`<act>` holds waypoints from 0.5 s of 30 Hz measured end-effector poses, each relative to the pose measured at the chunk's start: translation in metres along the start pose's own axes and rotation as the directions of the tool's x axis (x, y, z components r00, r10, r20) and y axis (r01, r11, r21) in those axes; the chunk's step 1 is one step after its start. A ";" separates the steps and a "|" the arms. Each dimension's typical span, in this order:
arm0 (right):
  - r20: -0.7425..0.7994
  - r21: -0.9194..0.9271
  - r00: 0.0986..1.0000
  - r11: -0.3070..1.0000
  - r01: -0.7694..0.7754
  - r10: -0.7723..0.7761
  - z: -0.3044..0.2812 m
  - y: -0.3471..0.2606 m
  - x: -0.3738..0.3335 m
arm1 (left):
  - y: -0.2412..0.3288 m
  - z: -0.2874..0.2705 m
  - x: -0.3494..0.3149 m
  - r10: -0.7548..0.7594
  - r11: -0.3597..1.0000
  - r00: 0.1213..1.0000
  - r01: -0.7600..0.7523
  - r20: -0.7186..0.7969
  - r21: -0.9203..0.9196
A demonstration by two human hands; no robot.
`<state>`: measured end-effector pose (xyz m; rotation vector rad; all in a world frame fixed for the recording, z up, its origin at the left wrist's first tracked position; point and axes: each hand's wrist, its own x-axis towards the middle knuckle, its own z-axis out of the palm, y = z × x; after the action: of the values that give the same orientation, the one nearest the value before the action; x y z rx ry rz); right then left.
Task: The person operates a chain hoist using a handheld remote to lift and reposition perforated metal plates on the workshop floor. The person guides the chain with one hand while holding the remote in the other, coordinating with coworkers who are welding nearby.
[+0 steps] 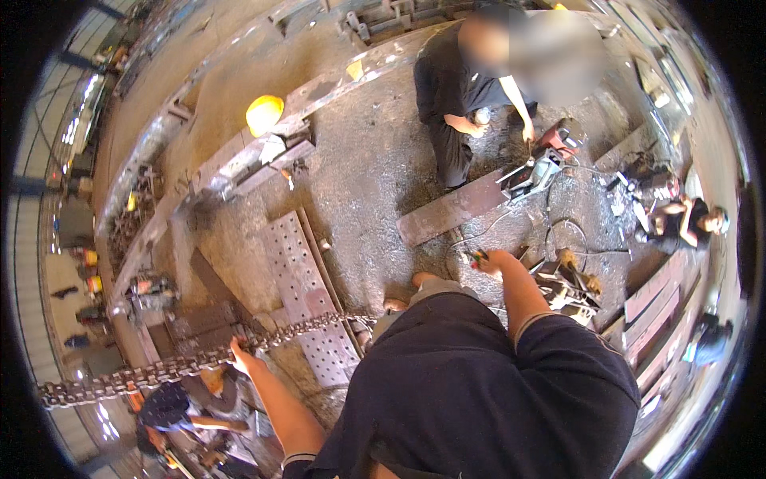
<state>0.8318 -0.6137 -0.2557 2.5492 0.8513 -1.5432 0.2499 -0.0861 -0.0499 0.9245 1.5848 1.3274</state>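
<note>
A heavy steel chain (167, 373) runs from the far left across to my body. My left hand (242, 357) is at its lower side, with the fingers closed round it as far as they show. My right hand (498, 262) is held out in front to the right, closed on a small dark object (479, 257) with red and green spots, whose kind I cannot make out. Beneath the chain lies a perforated steel plate (302, 287) with rows of holes. Near my right hand are loose metal parts (562, 289) and a cable (488, 227).
Ahead, a co-worker (444, 96) bends beside a red-topped machine (558, 140) on a long steel plate (451, 211). A yellow helmet (264, 114) rests on a steel beam. Other people sit at the right (692, 223) and work at the lower left (171, 407).
</note>
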 end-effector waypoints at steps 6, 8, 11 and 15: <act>0.039 0.184 0.995 0.978 -0.102 0.096 0.110 0.061 -0.052 | 0.000 -0.054 0.056 0.011 1.000 0.986 -0.013 0.168 0.012; 0.001 0.216 0.995 0.972 -0.097 0.099 0.112 0.047 -0.079 | -0.006 -0.066 0.077 -0.037 0.983 0.985 0.005 0.170 0.181; -0.063 0.266 0.979 0.949 -0.171 0.194 0.105 -0.002 -0.121 | -0.036 -0.067 0.100 -0.002 0.999 0.919 -0.011 0.395 0.031; -0.198 0.174 0.980 0.985 0.018 0.017 0.075 -0.071 -0.170 | -0.081 -0.048 0.113 -0.189 0.979 0.910 0.144 0.369 0.145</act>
<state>0.6775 -0.6502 -0.1353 2.8681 0.7641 -1.4402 0.1626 -0.0127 -0.1421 1.0223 1.4084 0.8795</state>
